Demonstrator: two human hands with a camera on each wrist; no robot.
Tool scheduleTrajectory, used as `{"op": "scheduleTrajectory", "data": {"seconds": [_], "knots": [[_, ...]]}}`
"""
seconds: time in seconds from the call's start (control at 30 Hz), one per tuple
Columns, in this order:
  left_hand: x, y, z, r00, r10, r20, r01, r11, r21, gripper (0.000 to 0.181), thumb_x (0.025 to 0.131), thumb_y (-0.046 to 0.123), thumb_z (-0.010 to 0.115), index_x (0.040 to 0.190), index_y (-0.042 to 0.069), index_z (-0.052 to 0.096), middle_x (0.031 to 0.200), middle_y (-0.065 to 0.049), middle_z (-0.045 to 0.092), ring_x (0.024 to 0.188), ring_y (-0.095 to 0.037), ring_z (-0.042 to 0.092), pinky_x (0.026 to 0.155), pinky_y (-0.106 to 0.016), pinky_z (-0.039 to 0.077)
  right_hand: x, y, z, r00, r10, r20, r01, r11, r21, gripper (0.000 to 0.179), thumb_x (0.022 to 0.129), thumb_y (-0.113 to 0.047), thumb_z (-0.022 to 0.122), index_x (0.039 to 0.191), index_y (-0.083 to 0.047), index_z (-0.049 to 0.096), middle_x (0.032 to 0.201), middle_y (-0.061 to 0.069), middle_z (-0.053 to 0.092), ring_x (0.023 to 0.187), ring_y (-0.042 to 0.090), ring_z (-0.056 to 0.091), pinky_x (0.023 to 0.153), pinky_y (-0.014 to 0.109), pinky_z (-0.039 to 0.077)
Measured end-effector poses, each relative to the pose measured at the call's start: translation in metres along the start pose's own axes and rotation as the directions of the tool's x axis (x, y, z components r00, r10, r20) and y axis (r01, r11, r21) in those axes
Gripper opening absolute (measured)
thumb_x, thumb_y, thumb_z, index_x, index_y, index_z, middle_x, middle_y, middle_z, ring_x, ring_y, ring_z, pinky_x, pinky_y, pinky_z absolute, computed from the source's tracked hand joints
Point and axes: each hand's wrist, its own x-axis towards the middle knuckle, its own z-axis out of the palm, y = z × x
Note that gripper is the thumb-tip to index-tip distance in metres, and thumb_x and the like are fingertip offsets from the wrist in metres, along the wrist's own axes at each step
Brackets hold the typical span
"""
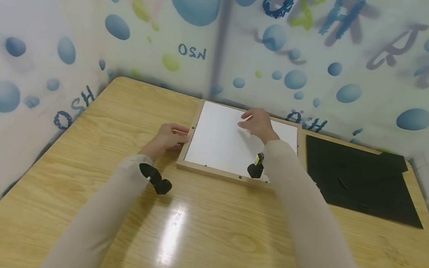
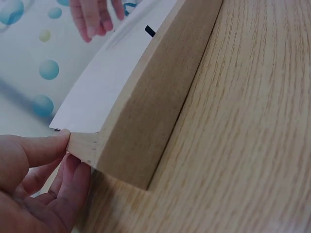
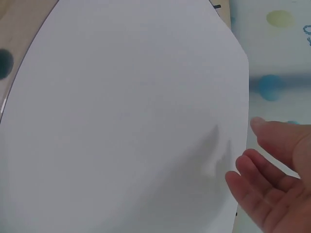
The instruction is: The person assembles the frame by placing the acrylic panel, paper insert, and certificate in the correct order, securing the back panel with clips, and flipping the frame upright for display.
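Note:
A light wooden picture frame lies back side up on the table, with a white sheet inside its border. Along the border sit small dark tabs, one of them a black tab bent upward in the left wrist view. My left hand pinches the frame's left side, thumb on top and fingers against the outer edge. Over the upper part of the sheet is my right hand, fingers loosely bent and apart from the thumb, holding nothing. Its shadow falls on the sheet in the right wrist view.
To the right of the frame lies a black backing board with a stand flap at its upper corner. A wall covering with blue bubbles and letters rises right behind the wooden table. Both wrists carry small black cameras.

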Motion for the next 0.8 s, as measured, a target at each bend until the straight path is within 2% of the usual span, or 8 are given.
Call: {"op": "scheduleTrajectory", "data": {"seconds": [0.23,0.47,0.57,0.8], "knots": [[-0.002,0.001,0.001,1.000,0.000,-0.002,0.000,1.000,0.000,0.035,0.088,0.009,0.061,0.122,0.002,0.054,0.119,-0.016,0.054,0.103,-0.026,0.055,0.086,-0.035,0.048,0.011,-0.021,0.015,0.994,-0.105,0.025,0.105,0.994,-0.019,0.030,0.086,-0.013,0.064,0.112,0.001,0.060,0.109,0.017,0.056,0.100,0.027,0.050,0.084,0.036,0.043],[-0.002,0.001,0.003,1.000,0.010,-0.005,-0.010,1.000,0.023,0.036,0.087,0.010,0.064,0.121,0.003,0.055,0.118,-0.016,0.057,0.101,-0.024,0.056,0.084,-0.035,0.049,0.020,-0.028,0.031,0.980,-0.185,0.076,0.188,0.981,-0.038,0.040,0.087,-0.014,0.063,0.124,-0.001,0.053,0.128,0.014,0.050,0.120,0.028,0.041,0.101,0.036,0.031],[-0.001,0.001,0.003,1.000,0.013,-0.006,-0.013,0.999,0.034,0.036,0.087,0.011,0.064,0.121,0.003,0.055,0.118,-0.016,0.057,0.101,-0.024,0.056,0.083,-0.035,0.049,0.022,-0.034,0.036,0.972,-0.202,0.118,0.211,0.975,-0.067,0.046,0.088,-0.016,0.062,0.129,-0.002,0.048,0.134,0.014,0.044,0.126,0.028,0.034,0.106,0.036,0.024],[-0.001,0.000,0.000,1.000,0.010,-0.013,-0.010,1.000,0.022,0.035,0.087,0.012,0.064,0.120,0.003,0.055,0.117,-0.016,0.057,0.100,-0.024,0.056,0.083,-0.035,0.049,0.032,-0.044,0.050,0.958,-0.199,0.208,0.231,0.962,-0.147,0.058,0.089,-0.025,0.061,0.139,-0.007,0.037,0.147,0.013,0.026,0.134,0.027,0.021,0.109,0.038,0.018]]}}
